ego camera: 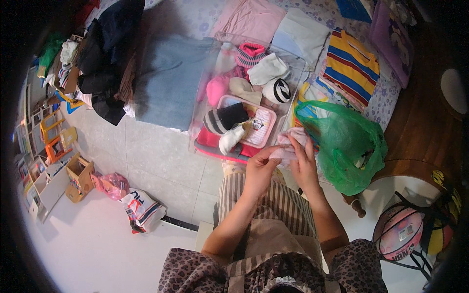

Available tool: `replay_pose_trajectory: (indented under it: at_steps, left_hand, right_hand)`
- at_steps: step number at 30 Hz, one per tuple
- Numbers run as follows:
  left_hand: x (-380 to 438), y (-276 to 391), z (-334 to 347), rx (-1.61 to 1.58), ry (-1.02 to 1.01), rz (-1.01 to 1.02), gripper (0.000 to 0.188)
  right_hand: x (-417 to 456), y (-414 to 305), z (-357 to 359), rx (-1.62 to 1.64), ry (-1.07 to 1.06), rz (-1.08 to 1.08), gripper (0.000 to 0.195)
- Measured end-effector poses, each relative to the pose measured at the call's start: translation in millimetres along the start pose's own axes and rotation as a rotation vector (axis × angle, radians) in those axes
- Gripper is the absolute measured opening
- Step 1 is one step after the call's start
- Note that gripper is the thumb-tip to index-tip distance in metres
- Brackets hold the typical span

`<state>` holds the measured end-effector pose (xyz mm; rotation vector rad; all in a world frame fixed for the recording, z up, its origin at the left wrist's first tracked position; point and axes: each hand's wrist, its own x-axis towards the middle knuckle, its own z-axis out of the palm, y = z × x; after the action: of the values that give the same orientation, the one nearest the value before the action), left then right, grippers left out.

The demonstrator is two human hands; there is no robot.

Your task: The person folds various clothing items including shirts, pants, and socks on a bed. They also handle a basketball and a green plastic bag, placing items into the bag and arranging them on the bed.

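Between my two hands is a small pale pink cloth item [284, 154], perhaps a sock, bunched at its upper end. My left hand [261, 164] pinches its lower left edge, while the fingers of my right hand [303, 157] grip its right side. Just beyond is a clear plastic box [196, 110] holding rolled socks and knitwear. Inside it are a black-and-grey striped sock roll [223, 119], a white sock [231, 141], a white sock ball with a black pattern [276, 90], a bright pink bundle [217, 90] and a pink-rimmed tray [271, 133].
A green plastic bag [351, 146] stands right of my hands, below a folded striped shirt [353, 66]. Blue folded cloth [168, 80] and dark clothes [106, 62] lie left on the bed. A netted basketball [401, 230] is at lower right; a wooden headboard [425, 128] borders the bed.
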<state>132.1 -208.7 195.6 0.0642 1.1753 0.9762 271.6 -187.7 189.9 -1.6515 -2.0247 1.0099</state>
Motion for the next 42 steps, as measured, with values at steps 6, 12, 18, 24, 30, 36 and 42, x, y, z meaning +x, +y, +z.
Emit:
replay_pose_trajectory:
  at_steps: [6,12,18,24,30,36,42]
  left_hand:
    - [3.1,17.9,-9.2,-0.382,0.002,-0.197,0.004]
    - [26.0,34.7,-19.3,-0.078,-0.032,-0.125,0.012]
    - [31.5,51.0,-14.2,-0.004,0.121,0.046,0.021]
    - [43.5,94.3,-33.3,0.251,0.114,0.227,0.021]
    - [68.3,115.8,-55.6,0.533,0.093,0.276,0.022]
    - [120.5,155.5,-42.8,0.913,0.247,0.529,0.013]
    - [195.7,142.0,-24.5,1.721,-0.182,0.998,0.029]
  right_hand:
    - [-5.1,4.3,16.4,0.407,0.209,0.145,0.046]
    - [-2.7,-16.7,12.0,1.695,-0.075,0.629,0.026]
    - [36.0,-46.0,10.4,1.626,-0.307,0.587,0.033]
    - [52.0,-43.9,40.6,0.764,-0.197,0.672,0.019]
    - [89.1,-64.9,45.7,0.74,-0.267,0.496,0.028]
    - [157.4,-31.7,37.0,-0.495,0.115,0.105,0.047]
    - [146.2,-13.8,56.2,-0.515,-0.076,0.207,0.057]
